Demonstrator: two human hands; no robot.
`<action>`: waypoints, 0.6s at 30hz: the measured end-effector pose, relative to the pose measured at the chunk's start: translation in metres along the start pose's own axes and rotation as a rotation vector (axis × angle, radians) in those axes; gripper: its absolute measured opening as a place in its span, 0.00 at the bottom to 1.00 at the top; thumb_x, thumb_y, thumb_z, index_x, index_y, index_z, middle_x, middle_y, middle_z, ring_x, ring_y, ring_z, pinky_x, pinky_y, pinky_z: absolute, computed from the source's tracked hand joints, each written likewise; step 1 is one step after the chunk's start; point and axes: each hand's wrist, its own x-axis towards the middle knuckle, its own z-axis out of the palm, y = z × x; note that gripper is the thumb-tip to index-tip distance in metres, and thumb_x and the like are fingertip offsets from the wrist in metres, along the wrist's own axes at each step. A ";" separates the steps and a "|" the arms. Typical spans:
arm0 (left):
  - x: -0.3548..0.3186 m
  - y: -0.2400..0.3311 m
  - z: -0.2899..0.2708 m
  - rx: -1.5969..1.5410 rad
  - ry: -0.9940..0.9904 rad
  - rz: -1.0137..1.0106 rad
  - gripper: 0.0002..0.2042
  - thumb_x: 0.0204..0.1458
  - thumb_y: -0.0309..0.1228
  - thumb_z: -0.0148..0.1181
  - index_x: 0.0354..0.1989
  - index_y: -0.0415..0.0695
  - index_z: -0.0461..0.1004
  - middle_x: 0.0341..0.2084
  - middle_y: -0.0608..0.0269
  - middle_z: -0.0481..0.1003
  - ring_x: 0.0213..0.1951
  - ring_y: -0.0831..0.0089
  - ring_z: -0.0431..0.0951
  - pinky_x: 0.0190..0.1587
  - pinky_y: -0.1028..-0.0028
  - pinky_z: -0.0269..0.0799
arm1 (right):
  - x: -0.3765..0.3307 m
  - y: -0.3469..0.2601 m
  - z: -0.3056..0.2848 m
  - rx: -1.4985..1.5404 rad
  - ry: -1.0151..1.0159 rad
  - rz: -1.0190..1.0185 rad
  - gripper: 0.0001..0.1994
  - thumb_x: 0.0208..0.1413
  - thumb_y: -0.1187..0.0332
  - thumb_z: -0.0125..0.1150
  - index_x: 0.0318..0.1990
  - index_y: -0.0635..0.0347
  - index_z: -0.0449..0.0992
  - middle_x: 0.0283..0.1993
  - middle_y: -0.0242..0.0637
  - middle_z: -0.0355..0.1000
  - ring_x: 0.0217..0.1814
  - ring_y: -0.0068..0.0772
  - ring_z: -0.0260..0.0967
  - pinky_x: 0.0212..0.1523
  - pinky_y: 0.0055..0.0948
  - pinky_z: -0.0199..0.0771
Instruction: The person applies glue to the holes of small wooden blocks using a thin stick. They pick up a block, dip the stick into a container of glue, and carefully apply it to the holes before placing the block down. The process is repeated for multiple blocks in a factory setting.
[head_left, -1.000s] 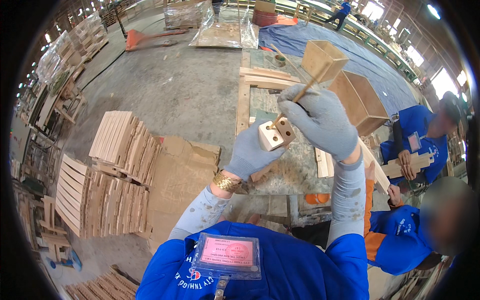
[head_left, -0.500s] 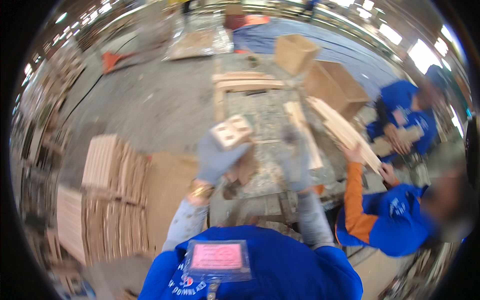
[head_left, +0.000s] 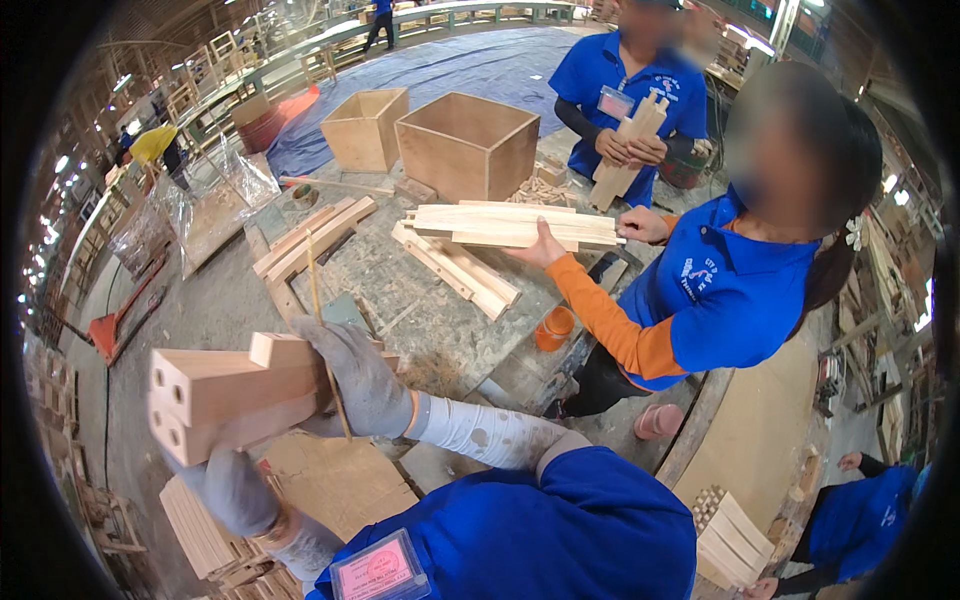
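Note:
A bundle of pale wooden bars (head_left: 225, 390), with round holes in the near ends, is held at the left, above the floor. My right hand (head_left: 360, 380), in a grey glove, wraps around its far end. A thin wooden stick (head_left: 318, 290) runs across that hand, apparently under the fingers. My left hand (head_left: 238, 490), also gloved, supports the bundle from below near the drilled ends; it is smeared by motion and its fingers are partly hidden. Beyond lies a worktable (head_left: 390, 330) with wooden strips (head_left: 320, 237) and a grooved wooden piece (head_left: 455, 272) on it.
At my right a co-worker in orange sleeves (head_left: 610, 325) holds wooden slats (head_left: 515, 225) over the table. Another person (head_left: 630, 90) stands behind with a wood bundle. Two wooden boxes (head_left: 470, 145) are at the back. An orange cup (head_left: 554, 328) sits at the table edge; stacked wood (head_left: 200, 525) is lower left.
The view has swung to the right. The bundle has turned so its drilled ends point left, and my right hand, apart from it before, now grips it.

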 end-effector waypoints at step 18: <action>-0.084 -0.199 -0.146 0.582 0.026 0.073 0.28 0.51 0.44 0.45 0.56 0.38 0.55 0.51 0.48 0.63 0.52 0.59 0.65 0.54 0.64 0.64 | -0.009 0.043 0.072 0.286 -0.090 0.067 0.26 0.49 0.72 0.50 0.58 0.68 0.58 0.58 0.51 0.58 0.60 0.51 0.54 0.61 0.40 0.51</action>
